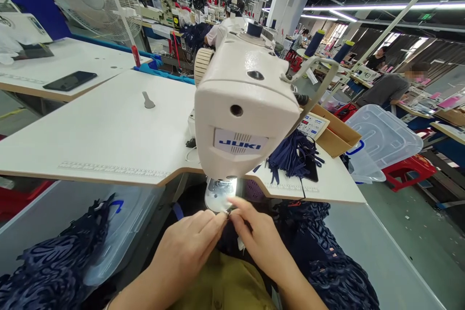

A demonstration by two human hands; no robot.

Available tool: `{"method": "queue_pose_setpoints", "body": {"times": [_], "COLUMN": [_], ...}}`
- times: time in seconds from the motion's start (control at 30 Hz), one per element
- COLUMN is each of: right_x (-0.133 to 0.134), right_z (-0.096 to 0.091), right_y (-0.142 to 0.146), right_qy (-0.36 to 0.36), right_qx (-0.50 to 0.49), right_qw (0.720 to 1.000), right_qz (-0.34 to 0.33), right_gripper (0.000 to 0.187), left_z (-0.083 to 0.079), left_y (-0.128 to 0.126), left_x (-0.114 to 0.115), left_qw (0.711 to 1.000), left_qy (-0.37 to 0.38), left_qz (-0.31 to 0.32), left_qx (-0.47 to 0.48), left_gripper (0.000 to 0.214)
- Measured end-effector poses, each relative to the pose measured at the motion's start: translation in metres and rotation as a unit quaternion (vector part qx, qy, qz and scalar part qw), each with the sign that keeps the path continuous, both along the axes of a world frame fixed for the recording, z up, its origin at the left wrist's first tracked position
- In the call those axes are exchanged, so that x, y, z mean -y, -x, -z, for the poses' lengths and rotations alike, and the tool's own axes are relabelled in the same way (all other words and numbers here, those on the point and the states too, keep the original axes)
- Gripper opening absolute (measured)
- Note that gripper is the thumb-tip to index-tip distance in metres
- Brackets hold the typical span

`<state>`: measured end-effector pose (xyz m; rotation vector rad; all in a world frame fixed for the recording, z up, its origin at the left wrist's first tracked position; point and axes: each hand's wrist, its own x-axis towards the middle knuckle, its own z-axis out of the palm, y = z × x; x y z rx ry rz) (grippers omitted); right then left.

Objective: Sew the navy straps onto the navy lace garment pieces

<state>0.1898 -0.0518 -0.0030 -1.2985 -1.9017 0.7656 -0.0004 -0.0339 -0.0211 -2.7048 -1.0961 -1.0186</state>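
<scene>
At my far left, navy pieces (58, 256) with looped, ribbon-like surfaces heap in a translucent plastic bin (54, 208). Next comes the smooth white desk (109, 131), its edge tan, a ruler scale along its front. My left hand (192, 242) has thumb and fingers pressed together, pinching a small piece (228, 213) just below the machine's rounded, lit arm; its material is too small to tell. Above stands the glossy cream sewing machine (243, 101). My right hand (259, 237) meets the left at the fingertips, index finger stretched forward; whether it grips too, I cannot tell. Further right, thin navy strips (296, 152) lie tangled on the desk, above a ropy navy bundle (330, 261). I judge this piece unfinished; nothing shows which heap is done and which is left.
</scene>
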Motion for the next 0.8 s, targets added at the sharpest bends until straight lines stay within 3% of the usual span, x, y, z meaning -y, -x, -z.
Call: {"method": "queue_pose_setpoints", "body": {"times": [0.1, 0.2, 0.3, 0.47, 0.6, 0.7, 0.8], "right_x": [-0.003, -0.005, -0.007, -0.002, 0.003, 0.008, 0.01], "right_z": [0.004, 0.01, 0.013, 0.006, 0.002, 0.005, 0.01], "right_y": [0.0, 0.005, 0.008, 0.0, -0.008, -0.008, -0.007], "right_qy": [-0.05, -0.089, -0.075, -0.049, -0.067, -0.116, -0.117], "right_qx": [0.011, -0.032, -0.075, -0.046, 0.095, 0.189, 0.195], "right_qw": [0.999, 0.991, 0.982, 0.996, 0.993, 0.974, 0.972], "right_qz": [0.007, 0.096, 0.159, 0.065, -0.03, -0.046, -0.05], "right_gripper": [0.02, 0.017, 0.013, 0.021, 0.022, 0.016, 0.017], "left_z": [0.001, 0.002, 0.004, 0.003, -0.011, -0.019, -0.018], "left_y": [-0.003, -0.008, -0.012, -0.003, 0.004, 0.004, 0.003], "left_x": [-0.001, 0.001, 0.002, 0.003, 0.002, 0.001, -0.001], "left_qw": [1.0, 1.0, 0.999, 0.998, 0.983, 0.958, 0.961], "left_qy": [0.013, 0.018, 0.014, 0.056, 0.183, 0.287, 0.276], "left_qz": [-0.001, -0.005, -0.017, 0.006, 0.008, 0.011, 0.028], "left_qx": [0.002, 0.022, 0.035, 0.041, 0.034, 0.02, 0.003], "left_gripper": [0.019, 0.018, 0.019, 0.02, 0.021, 0.023, 0.026]}}
